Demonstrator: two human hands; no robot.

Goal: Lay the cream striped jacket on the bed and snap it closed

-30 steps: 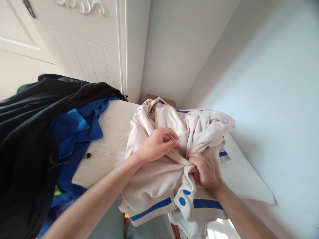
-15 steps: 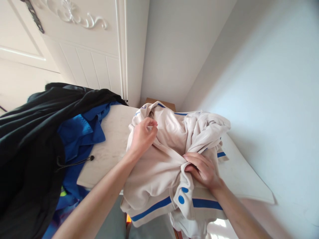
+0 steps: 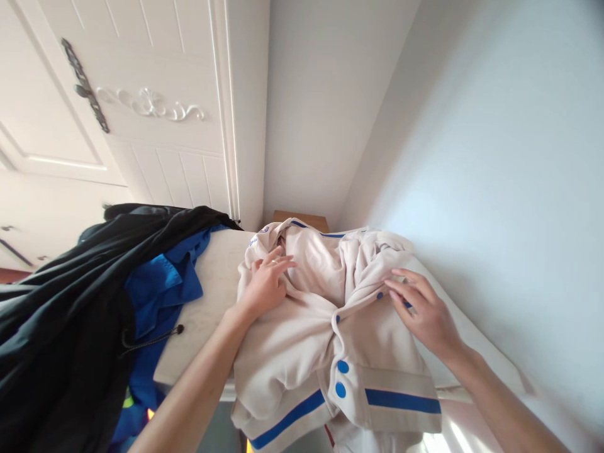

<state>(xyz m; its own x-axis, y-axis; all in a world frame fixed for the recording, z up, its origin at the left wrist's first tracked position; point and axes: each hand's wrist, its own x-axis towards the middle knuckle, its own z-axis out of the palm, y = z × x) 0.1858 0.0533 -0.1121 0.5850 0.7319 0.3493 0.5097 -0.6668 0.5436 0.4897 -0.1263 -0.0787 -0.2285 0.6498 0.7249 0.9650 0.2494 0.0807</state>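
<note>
A cream jacket (image 3: 292, 333) with blue snap buttons and blue-striped hem lies spread over a white tabletop, its lower hem hanging past the front edge. The front is joined near the bottom and gapes open toward the collar. My left hand (image 3: 265, 286) rests on the jacket's left front panel, fingers apart, a ring on one finger. Over the right front edge, near an upper blue snap (image 3: 380, 295), hovers my right hand (image 3: 425, 311) with its fingers spread. Whether the right fingertips touch the cloth, I cannot tell.
Black clothing (image 3: 70, 314) and a blue garment (image 3: 158, 289) are heaped at the left of the white tabletop (image 3: 212, 277). Behind stand a white cabinet door (image 3: 165, 56) and a brown box (image 3: 302, 220). A pale wall (image 3: 495, 189) borders the right side.
My right hand has let go of the front placket and moved up and right. My left hand's fingers have spread out. The placket lies flatter, and the view has tilted up.
</note>
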